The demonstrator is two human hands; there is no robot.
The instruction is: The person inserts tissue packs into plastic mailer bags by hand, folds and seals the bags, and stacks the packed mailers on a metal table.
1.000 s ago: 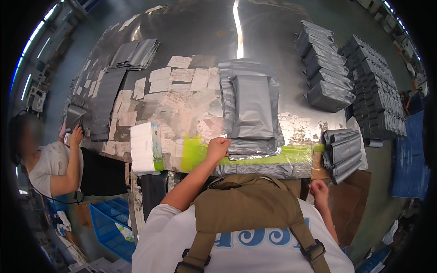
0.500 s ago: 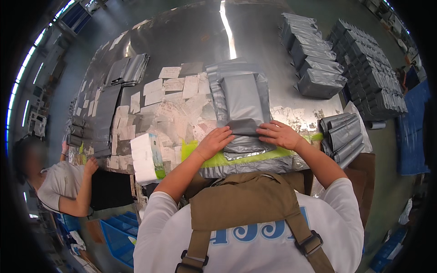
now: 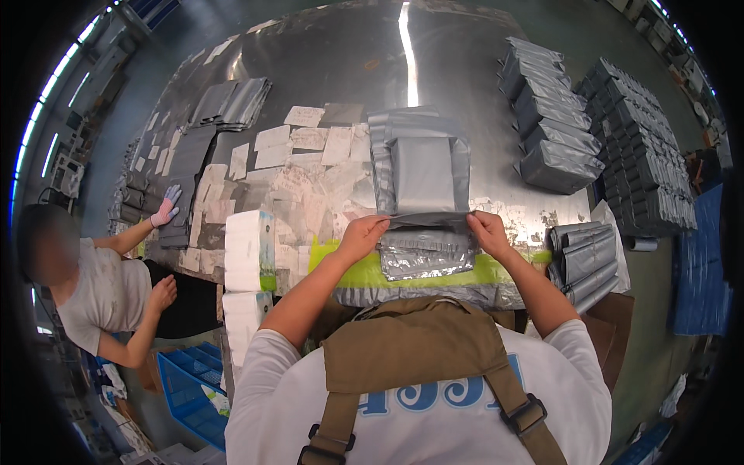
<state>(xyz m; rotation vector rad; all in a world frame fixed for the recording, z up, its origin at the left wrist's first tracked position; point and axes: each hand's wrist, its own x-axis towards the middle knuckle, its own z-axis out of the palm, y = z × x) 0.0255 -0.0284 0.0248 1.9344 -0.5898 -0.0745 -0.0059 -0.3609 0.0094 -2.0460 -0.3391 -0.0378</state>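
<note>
The filled grey plastic mailing bag (image 3: 422,174) lies on the metal table (image 3: 325,54) straight in front of the person, its boxy bulge pointing away and its loose end (image 3: 428,222) turned toward the body. The left hand (image 3: 363,239) is closed, thumb against fingers, on the left corner of that end; the right hand (image 3: 488,234) pinches the right corner the same way. Gripped at both corners, the plastic is drawn into a fairly straight band across the bag, which probably stops it from bunching. Beneath the bag lies a stack of flat grey bags (image 3: 426,263), its shiny near edge showing, perhaps set there to be within easy reach. To the bag's right, near the table's edge, is a bundle of folded grey bags (image 3: 583,260); beyond that, farther from the person, wrapped grey parcels (image 3: 554,147) stand in a row, apparently out of the working space. White packs (image 3: 248,248) sit to the bag's left, and well past them a co-worker's gloved hand (image 3: 166,209) spreads open over dark grey sheeting (image 3: 186,167).
</note>
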